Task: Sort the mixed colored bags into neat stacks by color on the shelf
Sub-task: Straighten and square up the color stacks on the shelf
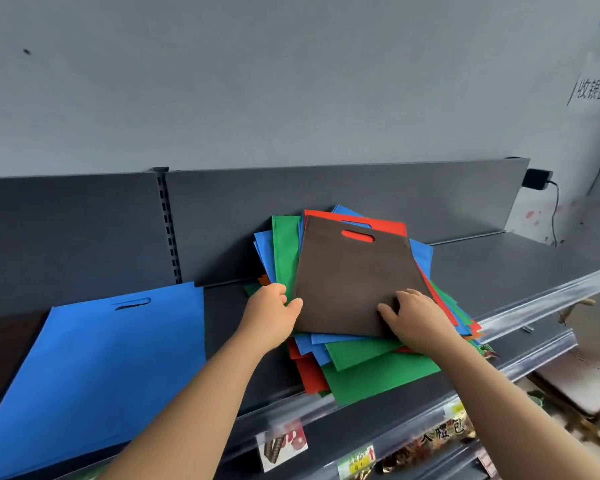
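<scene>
A brown bag (354, 271) lay on top of a messy pile (371, 372) of blue, green and red bags in the middle of the dark grey shelf (499, 268). The top of the pile leaned on the back wall of the shelf. A red bag (390, 226) peeked out just under the brown bag, and its red showed through the brown bag's handle hole. A green bag (284, 251) stuck out on the left side. The left hand (271, 317) was at the left edge of the brown bag, near the bottom, with its fingers (277, 292) curled and the thumb touching the edge, so it seemed to pinch the bag. The right hand (416, 320) was on the bottom right corner, its fingers (411, 295) bent down onto the cloth and holding it. Well apart, on the left end of the shelf, one blue bag (101, 368) lay flat by itself. A dark brown piece (4, 351) lay just beside it at the far left. Below the shelf's clear front strip (548, 299) hung small picture labels (281, 445).
</scene>
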Demonstrator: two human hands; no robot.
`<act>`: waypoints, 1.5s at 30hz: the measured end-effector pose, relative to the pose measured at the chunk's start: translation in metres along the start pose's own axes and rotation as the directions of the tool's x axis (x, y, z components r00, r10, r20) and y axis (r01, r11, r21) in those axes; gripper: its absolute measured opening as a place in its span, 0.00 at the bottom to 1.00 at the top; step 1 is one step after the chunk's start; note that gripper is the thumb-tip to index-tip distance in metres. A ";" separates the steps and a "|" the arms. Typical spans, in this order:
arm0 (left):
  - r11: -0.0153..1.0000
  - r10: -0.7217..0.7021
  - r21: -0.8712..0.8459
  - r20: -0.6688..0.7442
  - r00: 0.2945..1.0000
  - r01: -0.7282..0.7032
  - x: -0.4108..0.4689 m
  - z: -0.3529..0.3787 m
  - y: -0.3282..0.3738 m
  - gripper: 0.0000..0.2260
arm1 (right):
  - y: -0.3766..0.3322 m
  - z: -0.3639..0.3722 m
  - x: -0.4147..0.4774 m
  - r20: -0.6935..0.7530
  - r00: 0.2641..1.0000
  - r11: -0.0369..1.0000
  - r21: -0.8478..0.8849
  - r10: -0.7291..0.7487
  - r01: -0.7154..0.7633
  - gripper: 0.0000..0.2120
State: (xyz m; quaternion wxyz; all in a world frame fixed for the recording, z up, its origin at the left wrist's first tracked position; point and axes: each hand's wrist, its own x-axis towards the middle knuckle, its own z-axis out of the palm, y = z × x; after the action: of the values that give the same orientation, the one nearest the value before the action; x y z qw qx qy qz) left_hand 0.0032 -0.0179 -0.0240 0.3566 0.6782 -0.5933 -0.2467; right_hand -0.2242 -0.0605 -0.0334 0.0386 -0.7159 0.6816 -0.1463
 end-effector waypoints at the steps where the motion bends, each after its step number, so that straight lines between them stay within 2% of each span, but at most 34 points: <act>1: 1.000 -0.020 -0.008 -0.002 1.000 0.020 0.005 0.005 0.003 0.23 | 0.003 -0.001 0.001 0.008 1.000 0.999 -0.013 -0.030 0.030 0.17; 7: 0.990 -0.128 -0.082 -0.144 0.981 0.117 0.018 0.018 0.003 0.28 | 0.011 -0.003 0.000 0.055 0.970 0.970 0.068 -0.238 0.234 0.23; 10: 0.976 -0.173 -0.170 -0.223 0.959 0.136 0.017 0.021 -0.002 0.30 | 0.015 -0.007 0.003 0.050 0.947 0.938 0.161 -0.318 0.307 0.21; 13: 0.952 -0.224 -0.265 -0.261 0.939 0.154 0.016 0.021 -0.007 0.32 | 0.025 -0.006 0.014 -0.039 0.976 0.957 0.195 -0.213 0.216 0.18; 16: 0.938 -0.211 -0.322 -0.234 0.949 0.129 0.015 0.024 -0.009 0.18 | 0.035 -0.003 0.021 -0.018 0.996 0.992 0.090 -0.085 0.087 0.16; 18: 0.929 -0.209 -0.352 -0.247 0.946 0.113 0.013 0.025 -0.009 0.15 | 0.037 0.000 0.018 -0.001 0.994 0.989 0.100 -0.111 0.110 0.15; 23: 0.911 -0.221 -0.400 -0.282 0.933 0.095 0.008 0.026 -0.005 0.17 | 0.036 0.001 0.013 -0.015 0.980 0.968 0.154 -0.198 0.198 0.14; 27: 0.913 -0.225 -0.396 -0.284 0.932 0.100 0.005 0.027 -0.003 0.16 | 0.036 -0.001 0.013 -0.021 0.983 0.967 0.177 -0.181 0.182 0.15; 31: 0.914 -0.223 -0.393 -0.280 0.934 0.100 0.001 0.025 -0.004 0.15 | 0.035 -0.004 0.013 0.010 0.991 0.987 0.099 -0.131 0.130 0.16; 37: 0.898 -0.227 -0.428 -0.258 0.939 0.100 -0.006 0.016 -0.012 0.13 | 0.023 -0.009 0.001 0.044 0.972 0.947 0.238 -0.230 0.214 0.19; 39: 0.904 -0.212 -0.417 -0.258 0.943 0.089 -0.010 0.012 -0.014 0.11 | 0.021 -0.010 -0.001 0.038 0.979 0.948 0.257 -0.203 0.186 0.19; 42: 0.924 -0.161 -0.381 -0.298 0.941 0.037 -0.016 0.008 -0.015 0.11 | 0.017 -0.012 0.001 0.079 0.990 0.976 0.191 -0.120 0.103 0.22; 45: 0.949 -0.107 -0.316 -0.327 0.939 -0.002 -0.024 0.003 -0.016 0.16 | 0.010 -0.008 0.004 0.083 0.990 0.954 0.287 -0.112 0.084 0.23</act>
State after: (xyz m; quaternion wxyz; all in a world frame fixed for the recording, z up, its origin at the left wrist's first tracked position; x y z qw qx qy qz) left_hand 0.0067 0.0055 -0.0407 0.5493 0.6614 -0.4579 -0.2261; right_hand -0.2364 -0.0641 -0.0273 0.1667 -0.7423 0.6146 -0.2087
